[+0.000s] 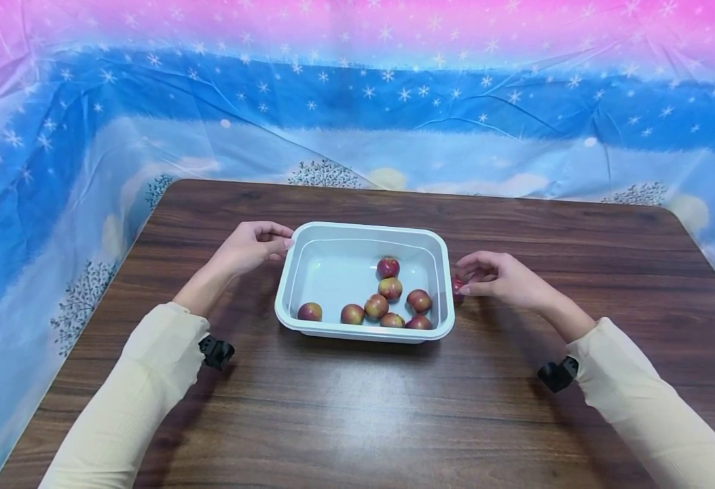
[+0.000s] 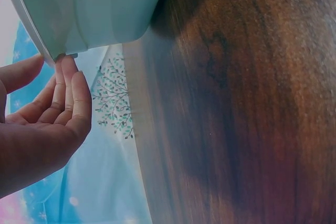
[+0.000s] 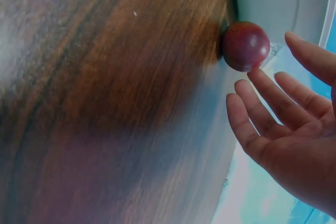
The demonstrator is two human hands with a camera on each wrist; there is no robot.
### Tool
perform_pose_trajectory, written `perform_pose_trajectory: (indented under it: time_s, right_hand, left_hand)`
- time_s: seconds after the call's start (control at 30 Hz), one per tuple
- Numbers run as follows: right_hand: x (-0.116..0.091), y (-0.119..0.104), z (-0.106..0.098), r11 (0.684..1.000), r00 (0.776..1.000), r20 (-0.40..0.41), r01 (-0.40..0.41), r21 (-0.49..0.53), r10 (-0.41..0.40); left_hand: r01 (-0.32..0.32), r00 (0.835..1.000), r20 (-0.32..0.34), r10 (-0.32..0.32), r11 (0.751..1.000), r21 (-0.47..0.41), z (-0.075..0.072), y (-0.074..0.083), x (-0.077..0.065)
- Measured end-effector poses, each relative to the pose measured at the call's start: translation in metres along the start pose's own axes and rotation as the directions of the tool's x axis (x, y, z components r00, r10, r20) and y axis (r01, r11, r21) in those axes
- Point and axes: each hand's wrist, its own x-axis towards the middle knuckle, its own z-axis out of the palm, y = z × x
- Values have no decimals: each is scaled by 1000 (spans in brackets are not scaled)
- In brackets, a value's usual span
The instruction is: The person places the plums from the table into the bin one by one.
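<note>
A white plastic tub (image 1: 357,232) stands mid-table with several red-yellow plums (image 1: 376,307) in it, mostly along its near and right sides. My left hand (image 1: 253,246) pinches the tub's rim at the far left corner; the left wrist view shows thumb and fingertips on either side of it. One plum (image 3: 245,46) is outside the tub, close by its right wall. Beside that plum is my right hand (image 1: 500,277), fingers spread and loosely bent, a fingertip at the plum's edge. In the head view this plum is partly hidden behind the fingers.
The dark wood table (image 1: 357,407) extends around the tub on all sides. A pink and blue snowflake cloth (image 1: 357,88) hangs behind and to the left. Black wrist cameras (image 1: 216,352) sit at both cuffs.
</note>
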Motion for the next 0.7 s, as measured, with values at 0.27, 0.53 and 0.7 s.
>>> perform_pose_trajectory:
  time_s: [0.27, 0.53, 0.7]
  right_hand:
    - [1, 3, 3, 1000, 1000, 4, -3, -28, 3]
    - [3, 8, 7, 999, 1000, -8, -4, -47, 4]
    - [3, 7, 8, 998, 1000, -13, -10, -60, 9]
  left_hand:
    - [3, 1000, -5, -3, 1000, -3, 0, 0, 0]
    - [-5, 1000, -6, 5, 1000, -7, 0, 1, -1]
    - [1, 1000, -13, -1, 1000, -12, 1, 0, 0]
